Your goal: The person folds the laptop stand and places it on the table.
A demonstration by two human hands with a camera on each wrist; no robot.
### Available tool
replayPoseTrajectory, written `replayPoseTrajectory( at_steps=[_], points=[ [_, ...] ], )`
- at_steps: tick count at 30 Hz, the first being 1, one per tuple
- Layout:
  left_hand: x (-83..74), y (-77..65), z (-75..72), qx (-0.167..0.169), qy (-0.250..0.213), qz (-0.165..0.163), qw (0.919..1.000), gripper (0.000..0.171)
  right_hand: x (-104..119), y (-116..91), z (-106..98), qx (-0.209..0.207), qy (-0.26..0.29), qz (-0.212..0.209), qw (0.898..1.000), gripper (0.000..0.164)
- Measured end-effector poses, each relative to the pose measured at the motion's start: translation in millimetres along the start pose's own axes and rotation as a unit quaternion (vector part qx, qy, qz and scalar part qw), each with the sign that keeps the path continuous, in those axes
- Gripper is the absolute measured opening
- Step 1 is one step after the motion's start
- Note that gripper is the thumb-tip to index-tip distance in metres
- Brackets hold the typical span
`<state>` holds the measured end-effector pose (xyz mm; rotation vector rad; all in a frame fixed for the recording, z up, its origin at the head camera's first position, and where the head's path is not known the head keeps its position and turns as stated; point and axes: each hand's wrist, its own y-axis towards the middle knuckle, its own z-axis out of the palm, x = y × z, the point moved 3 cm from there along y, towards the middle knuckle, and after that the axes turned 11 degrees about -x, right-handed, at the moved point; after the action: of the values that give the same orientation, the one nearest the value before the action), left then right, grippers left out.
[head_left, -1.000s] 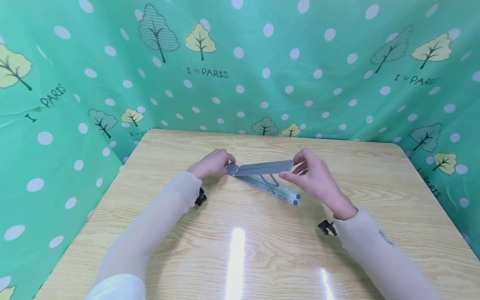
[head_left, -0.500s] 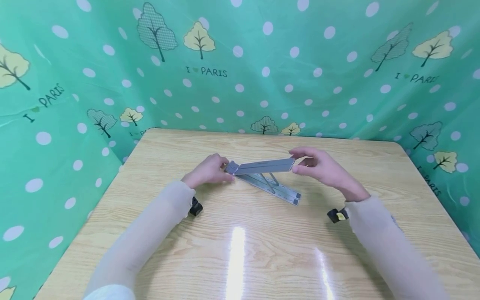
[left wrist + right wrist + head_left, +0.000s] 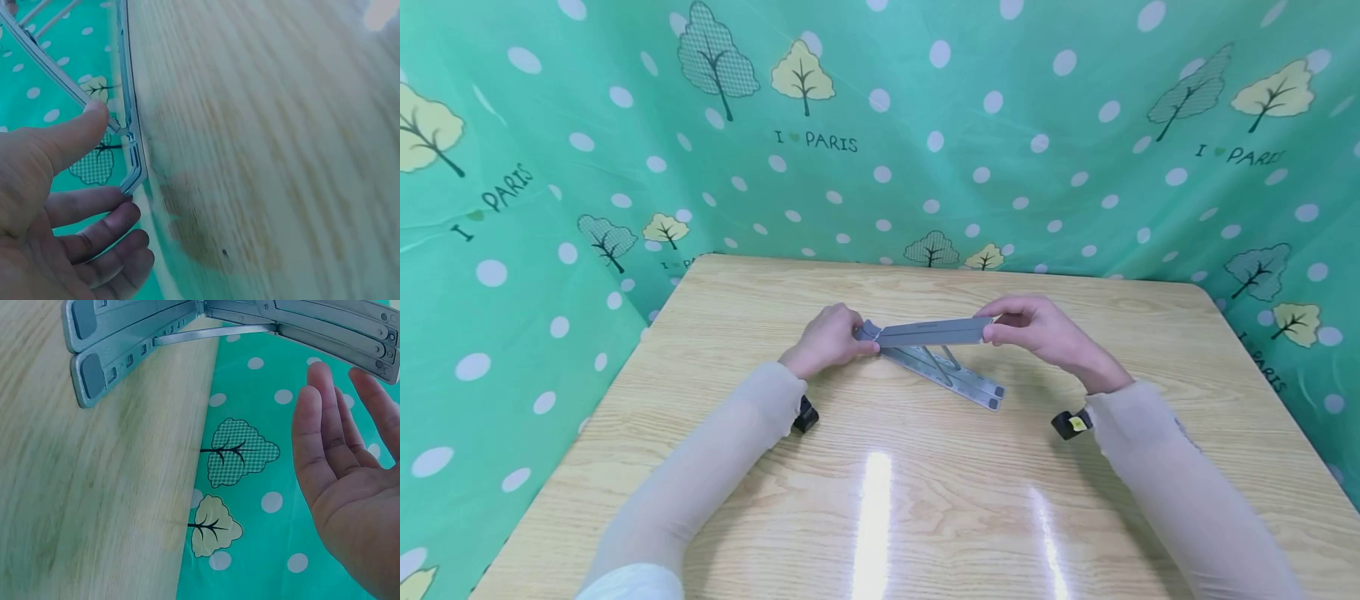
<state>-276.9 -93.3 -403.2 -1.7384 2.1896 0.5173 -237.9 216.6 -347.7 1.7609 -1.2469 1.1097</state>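
At the left end of a grey metal folding stand (image 3: 936,333), the left hand (image 3: 827,342) pinches the hinged end between thumb and index finger, its other fingers loosely bent; at the right end, the right hand (image 3: 1037,333) holds the raised upper plate between thumb and fingers; the stand sits mid-desk, toward the far side, its lower section (image 3: 977,388) lying on the desk (image 3: 970,483) and angled to the near right, with dark pads (image 3: 94,375) at its tip; thin struts (image 3: 937,367) join the two sections; pale sleeves (image 3: 1172,475) cover both arms, a black device (image 3: 1070,425) at each wrist; light streaks (image 3: 872,525) shine on the near desk; beyond hangs a green dotted curtain (image 3: 880,50).
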Motion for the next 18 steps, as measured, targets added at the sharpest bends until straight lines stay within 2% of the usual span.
replayPoseTrajectory(
  at_steps=[5,10,14,18],
  points=[
    [-2.7,1.9,0.7,-0.001,0.018,0.016,0.9997,0.036,1,-5,1,-0.011,0.002,0.01,1.0,0.037],
    [-5.2,6.3,-0.1,0.017,0.02,0.052,0.9983,0.04,6,-11,9,-0.015,-0.003,-0.027,1.0,0.031],
    [-3.1,15.4,1.6,0.042,0.005,0.074,0.9963,0.046,12,-19,19,-0.01,-0.029,-0.046,0.998,0.03],
    [-1.5,23.3,3.7,0.072,-0.025,0.077,0.9941,0.055,17,-25,29,-0.001,-0.043,-0.052,0.998,0.033]
  ],
)
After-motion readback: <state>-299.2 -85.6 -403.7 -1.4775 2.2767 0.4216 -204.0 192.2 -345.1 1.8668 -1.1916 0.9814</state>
